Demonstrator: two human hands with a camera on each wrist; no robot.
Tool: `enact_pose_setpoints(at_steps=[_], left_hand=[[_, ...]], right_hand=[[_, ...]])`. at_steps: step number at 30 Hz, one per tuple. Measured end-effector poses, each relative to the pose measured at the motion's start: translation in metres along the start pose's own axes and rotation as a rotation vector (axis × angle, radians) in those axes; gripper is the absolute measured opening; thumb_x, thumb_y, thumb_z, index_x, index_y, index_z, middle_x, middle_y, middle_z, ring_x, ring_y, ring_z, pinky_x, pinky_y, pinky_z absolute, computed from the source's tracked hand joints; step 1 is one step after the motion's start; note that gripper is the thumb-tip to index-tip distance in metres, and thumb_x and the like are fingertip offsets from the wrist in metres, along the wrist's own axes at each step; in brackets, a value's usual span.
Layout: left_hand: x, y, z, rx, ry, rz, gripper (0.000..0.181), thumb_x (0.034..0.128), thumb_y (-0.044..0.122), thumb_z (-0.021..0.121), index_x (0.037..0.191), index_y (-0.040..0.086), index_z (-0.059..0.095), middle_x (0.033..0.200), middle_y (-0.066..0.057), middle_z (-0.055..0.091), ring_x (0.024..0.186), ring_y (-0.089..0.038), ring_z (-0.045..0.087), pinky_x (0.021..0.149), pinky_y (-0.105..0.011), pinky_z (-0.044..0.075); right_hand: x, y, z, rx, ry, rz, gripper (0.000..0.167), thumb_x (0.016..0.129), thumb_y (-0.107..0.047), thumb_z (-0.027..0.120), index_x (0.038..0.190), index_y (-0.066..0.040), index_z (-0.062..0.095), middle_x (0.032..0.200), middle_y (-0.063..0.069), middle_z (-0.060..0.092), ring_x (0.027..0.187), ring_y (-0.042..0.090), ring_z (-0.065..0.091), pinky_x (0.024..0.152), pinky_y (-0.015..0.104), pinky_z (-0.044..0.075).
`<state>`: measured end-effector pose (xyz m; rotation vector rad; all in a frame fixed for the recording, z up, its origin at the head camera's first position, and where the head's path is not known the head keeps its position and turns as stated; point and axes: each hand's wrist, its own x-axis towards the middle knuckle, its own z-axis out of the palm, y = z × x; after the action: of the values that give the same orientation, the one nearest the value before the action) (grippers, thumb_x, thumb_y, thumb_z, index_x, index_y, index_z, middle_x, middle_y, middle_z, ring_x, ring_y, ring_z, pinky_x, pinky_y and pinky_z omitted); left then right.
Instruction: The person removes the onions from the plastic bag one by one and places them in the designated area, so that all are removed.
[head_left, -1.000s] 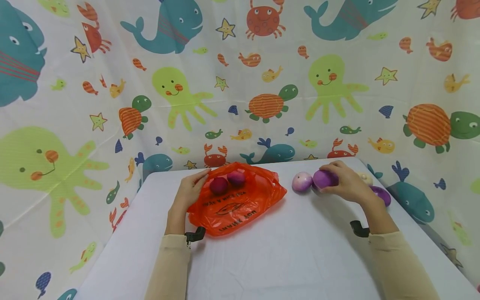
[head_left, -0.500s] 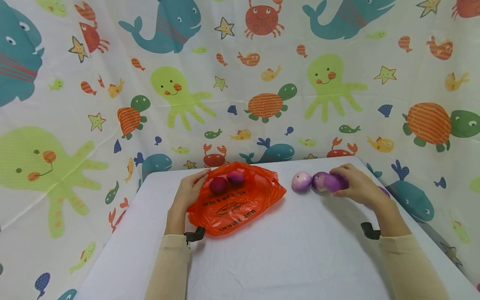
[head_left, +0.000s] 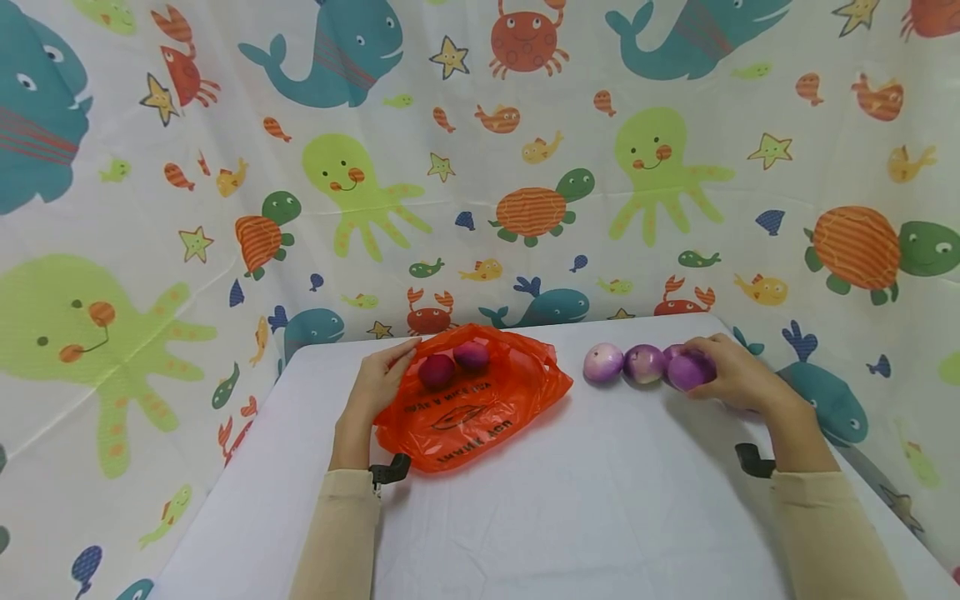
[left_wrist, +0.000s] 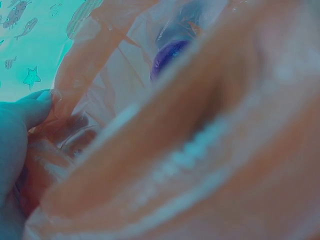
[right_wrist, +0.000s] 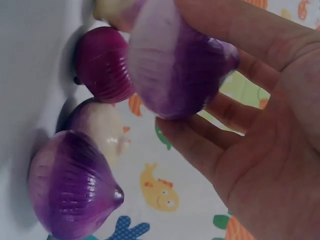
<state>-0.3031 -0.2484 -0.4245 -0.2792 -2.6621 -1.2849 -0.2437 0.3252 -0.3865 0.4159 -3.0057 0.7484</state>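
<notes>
In the head view my right hand (head_left: pixel 738 379) grips a purple onion (head_left: pixel 691 370) between thumb and fingers. The right wrist view shows this onion (right_wrist: pixel 175 65) close up, pale on one side, held above the table. Two pale-purple onions, one whitish onion (head_left: pixel 603 363) and one darker onion (head_left: pixel 643 364), sit side by side left of it. My left hand (head_left: pixel 377 385) holds the left edge of a red plastic bag (head_left: pixel 457 417) that lies on the table with its mouth spread. Inside the bag are a dark red onion (head_left: pixel 437 372) and a purple onion (head_left: pixel 471 356).
The right wrist view shows more onions in a row: a magenta onion (right_wrist: pixel 105 65), a whitish onion (right_wrist: pixel 102 125) and a purple onion (right_wrist: pixel 75 185). My right hand mostly hides these in the head view. A white-covered table (head_left: pixel 562 517) meets a sea-animal curtain (head_left: pixel 480 167) behind.
My right hand has moved right along the row with the purple onion, uncovering the darker onion beside the whitish one. The left hand and the bag stay in place.
</notes>
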Motion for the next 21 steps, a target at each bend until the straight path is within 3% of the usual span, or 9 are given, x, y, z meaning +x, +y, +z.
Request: enact_pose_setpoints(at_steps=[9, 21], left_hand=[[0.000, -0.001, 0.000, 0.008, 0.002, 0.000, 0.040, 0.1095, 0.036, 0.053, 0.149, 0.033, 0.059, 0.150, -0.009, 0.060, 0.139, -0.035, 0.057, 0.114, -0.058, 0.046], [0.000, 0.000, -0.002, 0.004, -0.007, -0.015, 0.039, 0.1092, 0.036, 0.054, 0.148, 0.035, 0.059, 0.154, -0.006, 0.057, 0.141, -0.034, 0.054, 0.115, -0.058, 0.045]], right_hand=[[0.002, 0.011, 0.004, -0.021, -0.067, 0.041, 0.069, 0.076, -0.021, 0.093, 0.135, -0.006, 0.061, 0.129, 0.027, 0.058, 0.116, 0.045, 0.056, 0.096, 0.069, 0.052], [0.001, 0.013, 0.014, -0.039, -0.120, 0.124, 0.074, 0.078, -0.020, 0.092, 0.142, -0.007, 0.057, 0.137, 0.030, 0.052, 0.124, 0.051, 0.051, 0.099, 0.071, 0.051]])
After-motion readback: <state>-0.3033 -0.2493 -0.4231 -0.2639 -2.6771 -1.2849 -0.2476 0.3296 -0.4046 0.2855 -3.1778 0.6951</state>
